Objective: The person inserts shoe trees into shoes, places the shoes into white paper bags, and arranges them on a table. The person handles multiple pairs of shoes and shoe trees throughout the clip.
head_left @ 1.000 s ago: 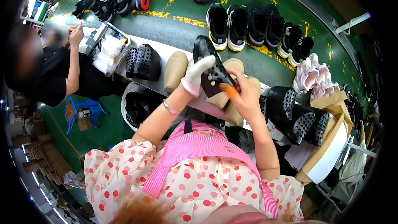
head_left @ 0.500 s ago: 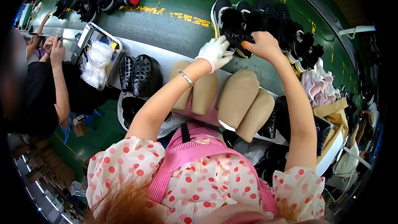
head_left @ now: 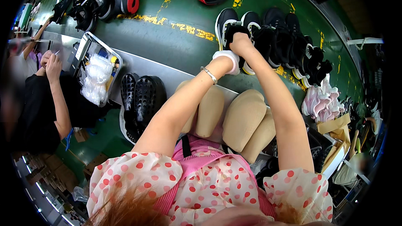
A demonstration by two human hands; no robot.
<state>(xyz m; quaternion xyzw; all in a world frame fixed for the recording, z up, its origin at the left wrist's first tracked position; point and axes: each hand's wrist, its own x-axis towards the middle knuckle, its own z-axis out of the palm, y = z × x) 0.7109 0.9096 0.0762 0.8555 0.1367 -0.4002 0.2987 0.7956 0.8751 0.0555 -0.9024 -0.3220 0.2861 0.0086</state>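
My two hands are close together over the near end of a black-and-white sneaker at the left of a row of shoes. My left hand, in a white glove, is low beside my right wrist; its fingers are hidden. My bare right hand bends down at the dark shoe opening, touching black material there. Its fingertips are out of sight, so what it holds, if anything, cannot be made out. A second black-and-white sneaker stands just to the right.
More black shoes continue rightward, with pale pink shoe pieces beyond. Beige padded forms are before me. Black perforated shoe forms and a bin of clear plastic packets are on the left. Another person works at far left.
My right hand has moved left and down with the black perforated piece it held, which is now out of sight. My left hand has shifted nearer, beside my right wrist. The view has shifted slightly.
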